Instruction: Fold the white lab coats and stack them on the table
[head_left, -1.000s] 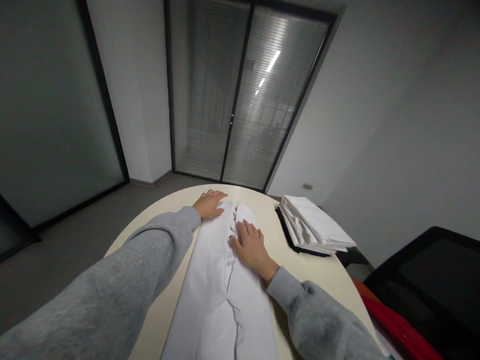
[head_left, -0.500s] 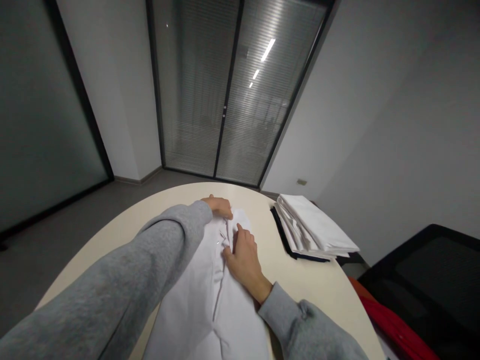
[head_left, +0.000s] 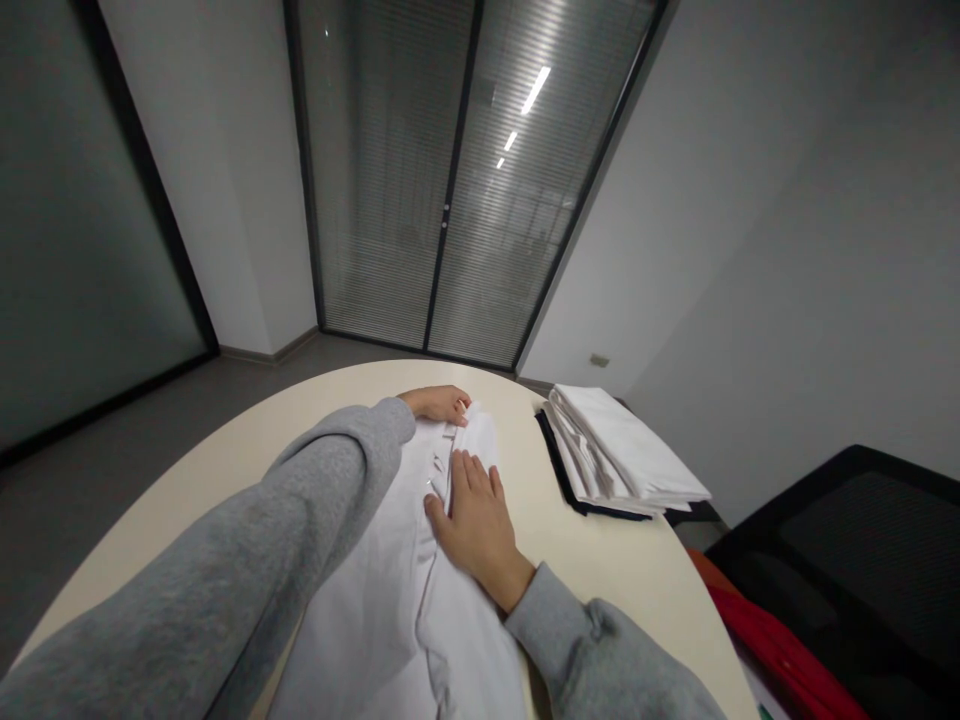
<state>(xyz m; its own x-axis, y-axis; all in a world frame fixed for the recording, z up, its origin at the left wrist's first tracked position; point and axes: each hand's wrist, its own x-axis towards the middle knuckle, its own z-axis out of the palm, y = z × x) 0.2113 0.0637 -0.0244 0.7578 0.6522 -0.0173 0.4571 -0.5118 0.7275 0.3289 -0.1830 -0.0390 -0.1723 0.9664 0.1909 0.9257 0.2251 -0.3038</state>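
A long white garment [head_left: 375, 600] lies lengthwise on the table, with a rumpled placket or seam running down its middle. I cannot tell exactly which kind of garment it is. At its far end, my left hand [head_left: 441, 403] pinches the edge of the cloth between thumb and fingers. My right hand [head_left: 478, 525] rests flat on the garment's right half, nearer to me, fingers stretched forward and thumb spread towards the placket. Grey sleeves cover both forearms, and the left one hides part of the garment's left side.
The garment lies on a round cream table [head_left: 600, 570]. At the right edge, folded white cloths [head_left: 622, 445] are stacked on something dark. A black mesh chair [head_left: 862, 560] and a red item [head_left: 780, 640] stand beyond. Glass doors [head_left: 450, 200] are behind the table.
My right hand has flattened, its fingers straightening on the cloth. My left hand has turned slightly and pinches the far edge, where the cloth is smoother. The view has shifted a little.
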